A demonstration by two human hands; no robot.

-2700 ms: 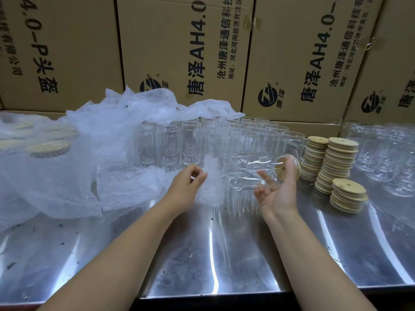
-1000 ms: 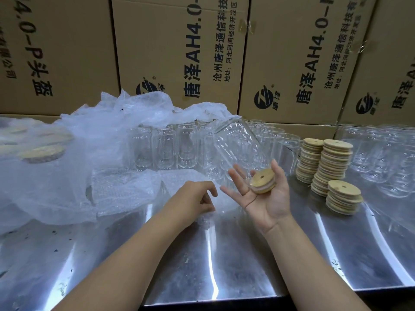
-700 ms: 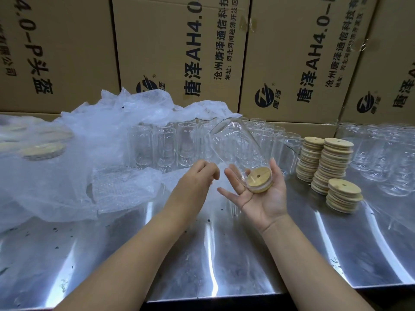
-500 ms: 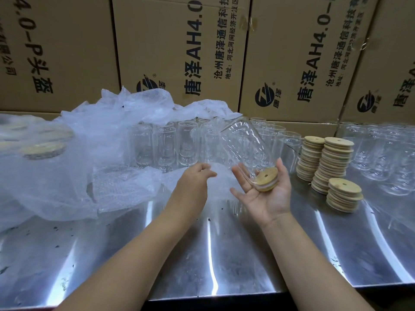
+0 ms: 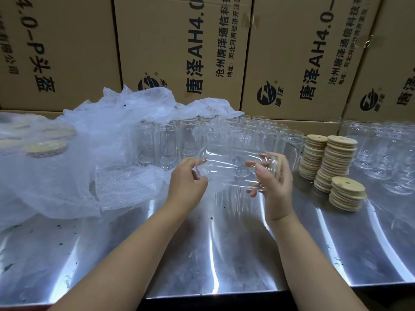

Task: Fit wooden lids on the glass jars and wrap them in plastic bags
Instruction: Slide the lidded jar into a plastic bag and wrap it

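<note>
Cardboard boxes (image 5: 179, 52) wall the back of a steel table (image 5: 202, 254). Above it a clear glass jar (image 5: 231, 169) lies level between both hands, its wooden lid (image 5: 278, 167) fitted on the right end. The right hand (image 5: 274, 187) is wrapped round the lidded end, fingers curled over the glass. The left hand (image 5: 186, 182) grips the base end with curled fingers; whether it also pinches a bag cannot be told. Half a second ago the jar stood tilted, lid down on the open right palm, with the left hand apart from it. Lid stacks (image 5: 336, 162) stand to the right, near the right hand, open jars (image 5: 166, 142) behind, and crumpled plastic (image 5: 67, 171) to the left.
</note>
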